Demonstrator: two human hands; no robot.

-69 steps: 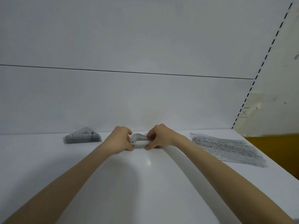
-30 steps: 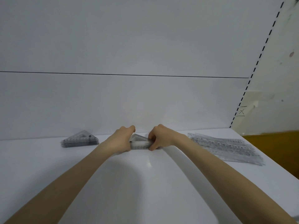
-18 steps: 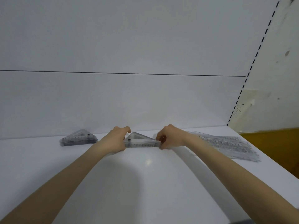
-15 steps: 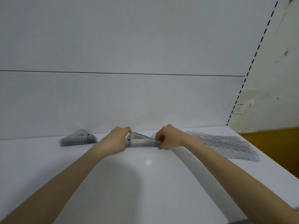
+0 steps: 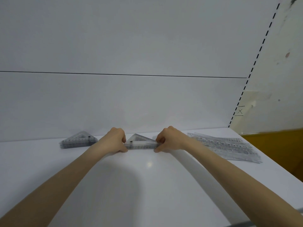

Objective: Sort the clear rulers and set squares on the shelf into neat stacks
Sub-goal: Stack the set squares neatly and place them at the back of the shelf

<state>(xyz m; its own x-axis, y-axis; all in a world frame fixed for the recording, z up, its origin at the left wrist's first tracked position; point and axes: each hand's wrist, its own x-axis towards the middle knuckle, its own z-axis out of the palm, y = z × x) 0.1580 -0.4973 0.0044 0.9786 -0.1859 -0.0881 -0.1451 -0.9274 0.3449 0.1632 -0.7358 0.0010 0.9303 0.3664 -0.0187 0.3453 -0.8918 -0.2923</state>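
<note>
Two bare arms reach forward over a white shelf [image 5: 147, 185]. Between the hands is a stack of clear set squares [image 5: 140, 143]. It rests flat on the shelf, with its long edge toward the person and its apex toward the back panel [image 5: 131, 104]. The left hand [image 5: 114, 140] grips the stack's left corner with curled fingers, thumb at the near edge. The right hand [image 5: 170, 139] pinches the right corner the same way. Well to the left of the left hand sits a second stack [image 5: 78, 141] of set squares, apart from both hands. Just right of the right wrist, a loose, fanned pile of clear rulers [image 5: 224, 148] lies on the shelf.
</note>
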